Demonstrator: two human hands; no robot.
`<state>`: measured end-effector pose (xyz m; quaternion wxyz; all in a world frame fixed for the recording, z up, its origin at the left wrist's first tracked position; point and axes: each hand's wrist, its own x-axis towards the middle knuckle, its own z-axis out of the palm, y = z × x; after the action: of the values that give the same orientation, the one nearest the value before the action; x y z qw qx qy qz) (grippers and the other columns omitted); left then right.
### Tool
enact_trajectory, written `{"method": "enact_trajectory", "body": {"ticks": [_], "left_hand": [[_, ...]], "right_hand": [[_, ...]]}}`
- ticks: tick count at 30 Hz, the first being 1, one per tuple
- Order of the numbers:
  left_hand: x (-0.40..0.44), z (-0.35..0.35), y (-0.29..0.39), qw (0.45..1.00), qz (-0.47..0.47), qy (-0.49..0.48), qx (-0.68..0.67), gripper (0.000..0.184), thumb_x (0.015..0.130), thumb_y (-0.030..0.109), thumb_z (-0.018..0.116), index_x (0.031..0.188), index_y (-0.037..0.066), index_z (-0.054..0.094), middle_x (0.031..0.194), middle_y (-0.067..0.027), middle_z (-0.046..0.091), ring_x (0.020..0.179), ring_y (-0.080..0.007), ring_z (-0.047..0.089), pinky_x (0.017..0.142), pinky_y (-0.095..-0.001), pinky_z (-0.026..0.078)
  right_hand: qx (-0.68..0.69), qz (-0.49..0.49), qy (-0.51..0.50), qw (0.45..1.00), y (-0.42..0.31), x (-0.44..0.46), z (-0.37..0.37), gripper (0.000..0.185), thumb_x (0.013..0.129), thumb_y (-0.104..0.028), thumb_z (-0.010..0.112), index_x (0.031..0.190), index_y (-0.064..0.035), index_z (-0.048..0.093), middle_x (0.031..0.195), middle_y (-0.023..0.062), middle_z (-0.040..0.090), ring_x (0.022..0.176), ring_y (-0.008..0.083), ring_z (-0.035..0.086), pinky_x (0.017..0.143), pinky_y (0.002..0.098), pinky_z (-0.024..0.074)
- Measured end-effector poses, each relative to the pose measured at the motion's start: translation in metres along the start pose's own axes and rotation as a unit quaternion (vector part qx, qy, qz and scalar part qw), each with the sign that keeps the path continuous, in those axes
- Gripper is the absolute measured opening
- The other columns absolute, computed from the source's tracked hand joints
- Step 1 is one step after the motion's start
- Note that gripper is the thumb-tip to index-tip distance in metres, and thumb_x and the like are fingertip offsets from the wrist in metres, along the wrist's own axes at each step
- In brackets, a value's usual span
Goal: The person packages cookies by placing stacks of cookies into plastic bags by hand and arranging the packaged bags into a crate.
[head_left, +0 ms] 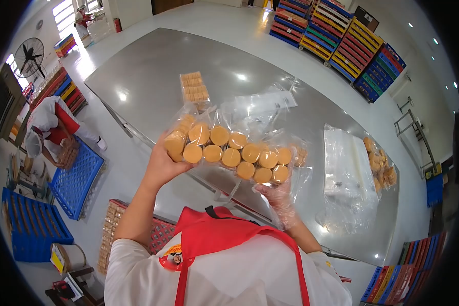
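Several clear bags of round, tan cookies form a row held up between my two hands, over the near edge of the steel table. My left hand, bare, grips the left end of the row. At the right end my right hand, in a clear plastic glove, is closed on the lower side of the bags. Beyond the row, one packed bag of cookies rests on the table. Empty clear bags lie just behind the held row.
A stack of flat clear bags and more packed cookies lie on the table's right. At the left a person bends over a blue crate. A red crate with packs stands below the table's near edge.
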<state>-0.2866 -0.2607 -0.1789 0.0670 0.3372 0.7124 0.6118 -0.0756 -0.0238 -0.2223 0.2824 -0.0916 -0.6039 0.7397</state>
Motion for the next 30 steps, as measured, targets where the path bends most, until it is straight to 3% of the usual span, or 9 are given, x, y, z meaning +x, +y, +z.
{"method": "enact_trajectory", "body": {"ticks": [3, 6, 9, 10, 13, 15, 19, 23, 30], "left_hand": [[0.0, -0.003, -0.02, 0.996, -0.079, 0.011, -0.038, 0.078, 0.059, 0.016, 0.09, 0.126, -0.003, 0.054, 0.117, -0.011, 0.064, 0.109, -0.0212, 0.063, 0.093, -0.0343, 0.05], [0.011, 0.001, -0.077, 0.999, -0.033, -0.01, -0.002, 0.075, 0.06, 0.018, 0.089, 0.124, -0.003, 0.057, 0.116, -0.0126, 0.066, 0.107, -0.023, 0.064, 0.092, -0.0353, 0.05], [0.028, 0.006, -0.098, 0.989, -0.121, -0.08, -0.012, 0.075, 0.06, 0.022, 0.089, 0.124, -0.003, 0.057, 0.116, -0.014, 0.067, 0.106, -0.0243, 0.065, 0.092, -0.0359, 0.051], [0.041, 0.007, -0.081, 0.966, -0.19, -0.138, 0.105, 0.076, 0.058, 0.025, 0.089, 0.122, -0.003, 0.058, 0.117, -0.0149, 0.068, 0.108, -0.0256, 0.065, 0.094, -0.0356, 0.05], [0.069, 0.014, -0.107, 0.96, -0.212, -0.17, 0.065, 0.079, 0.06, 0.023, 0.089, 0.127, -0.002, 0.056, 0.119, -0.0111, 0.067, 0.11, -0.0229, 0.063, 0.097, -0.0357, 0.048], [0.078, 0.021, -0.137, 0.98, -0.15, -0.123, 0.048, 0.086, 0.058, 0.021, 0.089, 0.13, -0.003, 0.049, 0.119, -0.0143, 0.065, 0.111, -0.0257, 0.063, 0.098, -0.036, 0.048], [0.073, 0.029, -0.104, 0.99, -0.129, -0.052, 0.031, 0.088, 0.059, 0.015, 0.088, 0.132, -0.004, 0.044, 0.118, -0.0184, 0.064, 0.112, -0.028, 0.062, 0.098, -0.037, 0.048], [0.062, 0.025, -0.099, 0.983, -0.142, -0.038, 0.106, 0.081, 0.066, 0.011, 0.083, 0.135, -0.001, 0.044, 0.12, -0.0176, 0.064, 0.113, -0.0289, 0.063, 0.097, -0.0362, 0.049], [0.044, 0.009, -0.117, 0.988, -0.114, 0.051, 0.092, 0.063, 0.075, 0.007, 0.069, 0.135, 0.002, 0.049, 0.115, -0.0192, 0.067, 0.109, -0.0325, 0.065, 0.092, -0.0382, 0.05]], "right_hand": [[0.036, 0.046, 0.019, 0.998, 0.016, -0.001, 0.02, 0.138, 0.061, -0.018, 0.095, 0.157, -0.0109, -0.003, 0.146, 0.0099, 0.038, 0.133, 0.0247, 0.044, 0.112, 0.0414, 0.0395], [0.054, 0.003, 0.026, 0.998, 0.065, 0.01, 0.008, 0.132, 0.064, -0.013, 0.093, 0.157, -0.0105, -0.002, 0.146, 0.0101, 0.039, 0.133, 0.0241, 0.045, 0.111, 0.0409, 0.041], [0.019, 0.042, 0.048, 0.998, 0.069, 0.014, 0.011, 0.126, 0.065, -0.013, 0.091, 0.156, -0.0091, 0.005, 0.146, 0.0117, 0.04, 0.133, 0.0237, 0.046, 0.11, 0.0405, 0.0422], [-0.02, 0.077, 0.054, 0.995, 0.057, 0.02, 0.01, 0.123, 0.065, -0.013, 0.091, 0.156, -0.0084, 0.008, 0.146, 0.0122, 0.041, 0.133, 0.0237, 0.046, 0.11, 0.0403, 0.0424], [-0.02, 0.119, 0.065, 0.991, 0.047, 0.043, 0.008, 0.11, 0.069, -0.014, 0.089, 0.154, -0.0051, 0.019, 0.142, 0.0131, 0.047, 0.131, 0.0249, 0.049, 0.11, 0.0388, 0.0429], [-0.015, 0.065, 0.064, 0.996, 0.074, 0.058, -0.011, 0.106, 0.071, -0.013, 0.087, 0.153, -0.0037, 0.021, 0.141, 0.0132, 0.049, 0.13, 0.0252, 0.049, 0.11, 0.038, 0.0428], [-0.064, 0.121, 0.12, 0.983, 0.06, 0.075, -0.015, 0.102, 0.078, -0.023, 0.083, 0.154, 0.0, 0.019, 0.143, 0.0162, 0.047, 0.13, 0.0263, 0.05, 0.107, 0.0359, 0.0436], [-0.392, 0.049, 0.176, 0.901, 0.043, 0.051, -0.012, 0.093, 0.085, -0.029, 0.075, 0.152, 0.005, 0.02, 0.148, 0.0259, 0.038, 0.139, 0.0369, 0.037, 0.115, 0.0422, 0.0312], [-0.502, -0.027, 0.104, 0.858, 0.035, -0.009, -0.016, 0.081, 0.088, -0.028, 0.07, 0.148, 0.0051, 0.028, 0.15, 0.0286, 0.034, 0.143, 0.0401, 0.03, 0.116, 0.0457, 0.0276]]}}
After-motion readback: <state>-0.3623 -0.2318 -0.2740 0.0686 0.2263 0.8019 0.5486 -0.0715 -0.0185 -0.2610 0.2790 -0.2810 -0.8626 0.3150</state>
